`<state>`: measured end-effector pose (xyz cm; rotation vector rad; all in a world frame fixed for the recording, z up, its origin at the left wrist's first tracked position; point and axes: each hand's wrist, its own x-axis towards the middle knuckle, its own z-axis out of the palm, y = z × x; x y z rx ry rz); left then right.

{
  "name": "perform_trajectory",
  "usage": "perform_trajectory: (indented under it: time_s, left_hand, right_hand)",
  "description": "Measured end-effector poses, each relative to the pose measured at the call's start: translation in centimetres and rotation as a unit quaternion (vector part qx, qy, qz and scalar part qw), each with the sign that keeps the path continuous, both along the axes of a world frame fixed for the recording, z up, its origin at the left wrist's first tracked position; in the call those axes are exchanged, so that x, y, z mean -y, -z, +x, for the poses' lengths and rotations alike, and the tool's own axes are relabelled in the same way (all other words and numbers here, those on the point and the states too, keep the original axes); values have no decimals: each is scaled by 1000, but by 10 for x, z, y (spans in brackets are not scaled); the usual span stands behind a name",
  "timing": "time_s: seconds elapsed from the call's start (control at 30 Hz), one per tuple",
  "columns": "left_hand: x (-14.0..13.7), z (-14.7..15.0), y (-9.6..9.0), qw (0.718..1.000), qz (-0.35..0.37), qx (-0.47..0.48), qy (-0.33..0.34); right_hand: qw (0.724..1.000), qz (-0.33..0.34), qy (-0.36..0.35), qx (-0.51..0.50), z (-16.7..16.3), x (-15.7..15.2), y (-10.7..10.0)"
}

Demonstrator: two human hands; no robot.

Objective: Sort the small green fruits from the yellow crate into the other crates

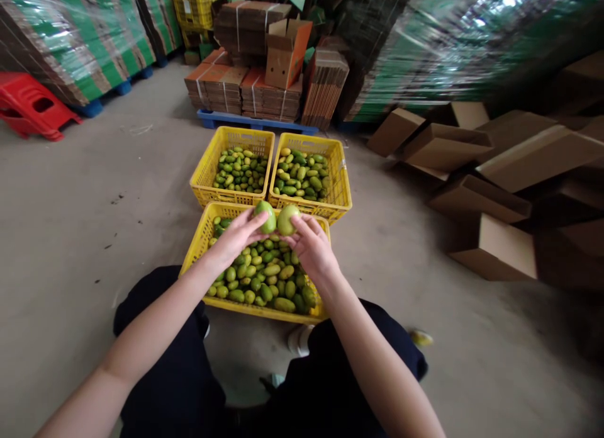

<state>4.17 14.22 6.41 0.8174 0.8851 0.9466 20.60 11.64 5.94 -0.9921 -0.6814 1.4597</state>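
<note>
My left hand (pixel 243 232) pinches a green lemon (pixel 265 217) between thumb and fingers. In my right hand (pixel 311 241) is a paler, yellow-green lemon (pixel 287 220). The two fruits are held side by side with a narrow gap between them, above the far part of the near yellow crate (pixel 264 311). Inside that crate lie many oval lemons (pixel 267 271), from dark green to yellowish. My forearms and hands cover part of the crate's sides and contents.
Beyond stand a left yellow crate (pixel 201 174) and a right yellow crate (pixel 342 174), both holding similar fruit. Bundled flat cartons (pixel 221 85) sit on a blue pallet (pixel 259 120). Open cardboard boxes (pixel 500 246) crowd the right. A red stool (pixel 33 104) is far left.
</note>
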Motion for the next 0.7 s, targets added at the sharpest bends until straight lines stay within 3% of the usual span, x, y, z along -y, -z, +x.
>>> perform_trajectory:
  time_s: [0.13,0.3,0.4,0.5,0.6,0.7]
  left_hand:
    - [4,-4,-5,984,174,-28,-18]
    - [5,-4,-4,970,240,-27,-27]
    - [6,-7,-6,972,230,-3,-48]
    - [3,-10,-11,990,122,72,-8]
    - [-1,-10,-13,993,1,121,2]
    - [-2,-5,-10,988,-74,139,-3]
  right_hand:
    - [969,203,61,125,0,8,-9]
    - [926,297,102,209,0,14,-10]
    - [942,260,81,197,1,14,-9]
    - [990,129,-29,57,1,10,-8]
    - [992,25,-96,-80,0,5,-5]
    - [994,1,-73,-78,-4,4,-3]
